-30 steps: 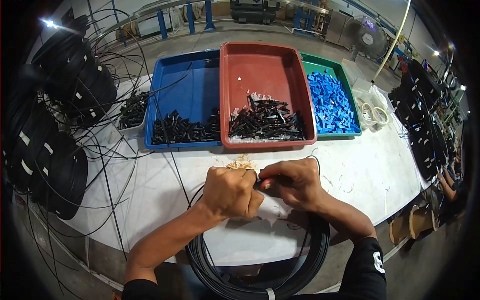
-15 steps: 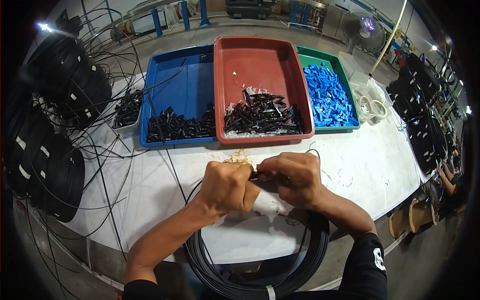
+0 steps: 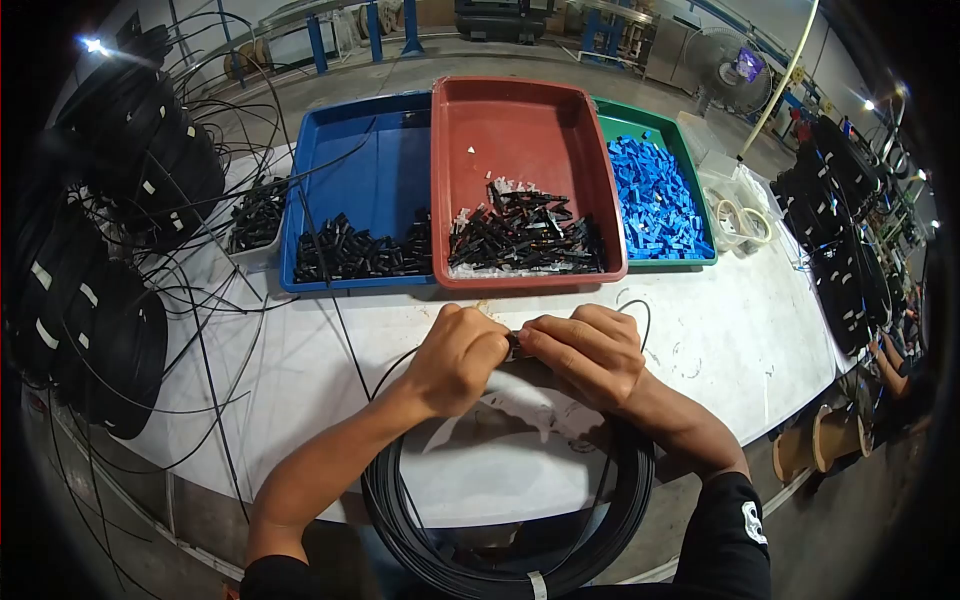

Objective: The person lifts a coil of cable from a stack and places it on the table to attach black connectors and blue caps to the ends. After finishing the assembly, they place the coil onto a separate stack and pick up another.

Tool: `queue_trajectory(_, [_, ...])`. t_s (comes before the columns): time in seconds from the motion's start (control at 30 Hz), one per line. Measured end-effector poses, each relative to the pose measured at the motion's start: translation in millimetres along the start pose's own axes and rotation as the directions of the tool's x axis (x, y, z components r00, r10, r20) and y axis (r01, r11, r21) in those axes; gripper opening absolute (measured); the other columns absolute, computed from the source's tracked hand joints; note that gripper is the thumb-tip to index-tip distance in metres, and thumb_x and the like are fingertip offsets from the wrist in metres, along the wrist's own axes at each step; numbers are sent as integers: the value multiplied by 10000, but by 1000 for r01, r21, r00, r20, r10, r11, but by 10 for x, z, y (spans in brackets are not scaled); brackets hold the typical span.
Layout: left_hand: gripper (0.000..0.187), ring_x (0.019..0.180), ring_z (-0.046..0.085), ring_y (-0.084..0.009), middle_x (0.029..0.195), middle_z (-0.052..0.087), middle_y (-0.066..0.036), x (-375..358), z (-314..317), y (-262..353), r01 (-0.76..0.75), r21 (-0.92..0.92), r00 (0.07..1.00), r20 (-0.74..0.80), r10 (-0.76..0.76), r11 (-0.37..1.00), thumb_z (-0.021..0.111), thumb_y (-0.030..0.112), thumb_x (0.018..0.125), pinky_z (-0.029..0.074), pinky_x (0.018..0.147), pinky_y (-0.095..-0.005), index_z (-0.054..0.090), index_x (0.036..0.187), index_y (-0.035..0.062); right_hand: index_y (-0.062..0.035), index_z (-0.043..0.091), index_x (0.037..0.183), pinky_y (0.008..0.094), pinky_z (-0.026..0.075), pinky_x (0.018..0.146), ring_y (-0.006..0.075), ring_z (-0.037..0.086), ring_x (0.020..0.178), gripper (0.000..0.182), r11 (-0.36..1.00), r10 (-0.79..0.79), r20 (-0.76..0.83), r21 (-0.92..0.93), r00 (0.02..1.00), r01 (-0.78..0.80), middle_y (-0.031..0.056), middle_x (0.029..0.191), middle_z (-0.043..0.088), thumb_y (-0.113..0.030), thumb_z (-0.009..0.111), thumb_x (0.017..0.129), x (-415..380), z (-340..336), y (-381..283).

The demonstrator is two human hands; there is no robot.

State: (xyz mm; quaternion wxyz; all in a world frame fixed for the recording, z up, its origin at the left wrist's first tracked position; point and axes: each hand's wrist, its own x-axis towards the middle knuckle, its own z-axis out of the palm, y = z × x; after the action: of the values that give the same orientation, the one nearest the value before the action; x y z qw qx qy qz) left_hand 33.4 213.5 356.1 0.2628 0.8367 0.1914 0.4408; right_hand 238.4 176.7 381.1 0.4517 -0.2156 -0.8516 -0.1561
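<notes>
Workshop floor [image 3: 430,70] behind, with a fan [image 3: 730,75] beyond the far right corner of the table. White table [image 3: 760,340] takes up most of the view. Black cable stacks [image 3: 150,150] pile up at its left edge, loose ends straggling over the top; more cable coils [image 3: 835,240] at the right edge.

Three trays along the far edge: red tray [image 3: 520,130] in the middle, overlapping the inner sides of blue tray [image 3: 400,150] (left) and green tray [image 3: 625,115] (right). Working coil [image 3: 630,490] of black cable hangs over the near edge, below the forearms, white tie [image 3: 538,585] at its bottom.

Small bin [image 3: 262,252] of dark parts sits left of the blue tray; clear container [image 3: 722,190] with pale rings [image 3: 757,227] right of the green one.

Both hands over mid-table, between red tray and near edge. Left hand [image 3: 455,355]: curled into a fist, closed at the left end of a small dark piece [image 3: 513,345]; exact hold hidden by the knuckles. Right hand [image 3: 585,350]: fingers bent, nearly closed, tips pinching the right end.

Smallest stuff: black parts heaped in the near ends of red and blue trays, blue pieces [image 3: 655,200] in green. Dark piece itself mostly covered by fingers, so can't make out its shape.
</notes>
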Motion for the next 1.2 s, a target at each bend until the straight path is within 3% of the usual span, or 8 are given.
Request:
queue_trajectory(0.23, [106, 415, 550, -317, 507, 547, -135, -3, 36, 193, -48, 137, 996, -63, 57, 989, 560, 83, 673, 456, 445, -412, 556, 604, 2, -17, 699, 937, 351, 500, 512, 234, 642, 591, 231, 944, 287, 172, 115, 942, -308, 110, 825, 717, -33, 752, 713, 181, -111, -210])
queue_trajectory(0.33, [140, 421, 558, -318, 502, 535, -151, -14, 6, 311, -15, 409, 1000, 15, 10, 912, 580, 134, 633, 481, 441, -409, 563, 585, 3, -6, 733, 960, 324, 528, 599, 222, 695, 644, 145, 517, 682, 427, 292, 594, -804, 147, 737, 713, -63, 754, 829, 266, -163, -259])
queue_trajectory(0.5, [139, 437, 553, -325, 515, 538, -156, 116, -168, 202, -23, 279, 995, 96, -4, 960, 574, 117, 660, 457, 463, -422, 543, 585, 5, -12, 733, 955, 303, 517, 584, 186, 680, 638, 166, 584, 653, 380, 298, 655, -755, 120, 801, 731, -53, 776, 800, 182, -135, -198])
queue_trajectory(0.57, [149, 452, 551, -329, 530, 542, -166, 116, -178, 118, -27, 181, 986, 165, -3, 983, 572, 115, 675, 446, 473, -425, 534, 587, 0, 19, 722, 931, 287, 536, 595, 156, 692, 689, 200, 954, 250, 70, 153, 966, -258, 119, 835, 740, 28, 790, 743, 91, -54, -92])
queue_trajectory(0.7, [185, 471, 491, -326, 534, 476, -161, -7, 31, -74, -138, 38, 990, -33, 140, 990, 581, 70, 725, 380, 473, -436, 487, 585, -6, 26, 696, 960, 286, 452, 486, 176, 586, 592, 303, 984, -175, -27, -29, 984, 174, 113, 870, 693, -71, 774, 684, 37, 2, 111])
queue_trajectory(0.9, [172, 414, 464, -314, 494, 447, -110, 14, 39, 172, -137, 175, 988, -43, 147, 975, 588, 40, 700, 384, 419, -429, 480, 574, -3, 3, 716, 949, 331, 490, 514, 211, 627, 591, 243, 991, 122, 123, 44, 985, -128, 108, 802, 693, -50, 753, 715, 139, -73, -86])
queue_trajectory(1.1, [147, 375, 502, -307, 487, 514, -131, 54, 8, 255, -46, 409, 998, -11, 55, 911, 516, 97, 657, 406, 388, -420, 475, 532, 31, -5, 739, 928, 356, 547, 624, 279, 713, 689, 149, 487, 685, 444, 311, 578, -816, 161, 801, 723, -33, 760, 784, 188, -141, -194])
queue_trajectory(1.2, [117, 526, 607, -329, 567, 583, -148, 85, -168, 164, 5, 200, 975, 216, -49, 980, 596, 110, 715, 479, 535, -436, 621, 657, 11, -13, 728, 962, 313, 523, 563, 220, 689, 648, 196, 765, 515, 295, 265, 805, -587, 143, 825, 726, -4, 767, 770, 156, -149, -153])
